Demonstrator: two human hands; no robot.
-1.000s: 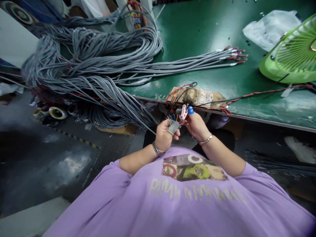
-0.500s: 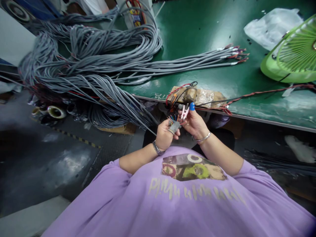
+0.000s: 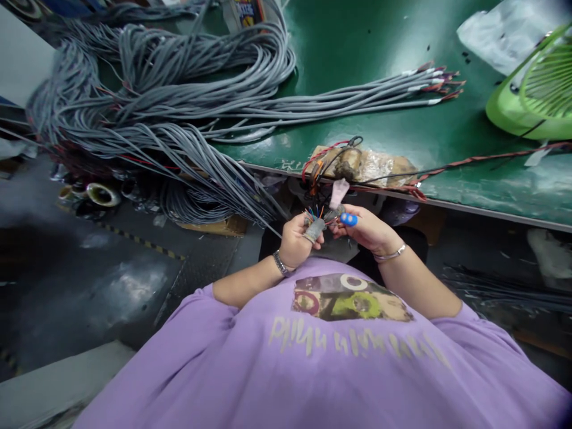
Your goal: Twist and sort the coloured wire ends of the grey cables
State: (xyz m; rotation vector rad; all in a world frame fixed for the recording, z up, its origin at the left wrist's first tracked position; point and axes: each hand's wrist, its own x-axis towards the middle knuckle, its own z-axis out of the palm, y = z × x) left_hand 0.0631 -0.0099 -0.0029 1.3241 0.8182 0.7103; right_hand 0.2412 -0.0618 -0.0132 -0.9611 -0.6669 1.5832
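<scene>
My left hand (image 3: 295, 243) is closed around several thin coloured wires (image 3: 316, 211), which fan out above the grey wrapping (image 3: 315, 229) on its thumb. The grey cable below them runs to the left hand. Close beside it, my right hand (image 3: 370, 231) has its fingers drawn together at the wire ends, with a blue cover (image 3: 348, 220) on its thumb. Grey wrapping (image 3: 333, 213) also shows at its fingertips. Just above these fingertips is a small pale pink clip-like piece (image 3: 339, 193), blurred; whether the fingers touch it is hard to tell.
A large heap of grey cables (image 3: 179, 89) covers the left of the green bench (image 3: 357, 53), stripped ends pointing right. A taped block (image 3: 375, 165) with red and black wires sits at the bench's front edge. A green fan (image 3: 531, 95) and plastic bag (image 3: 500, 33) are at right.
My right hand has moved right and turned, its blue-covered thumb dropping from pointing up to lying across the wires. The pink piece appears higher and turned. My left hand keeps its hold.
</scene>
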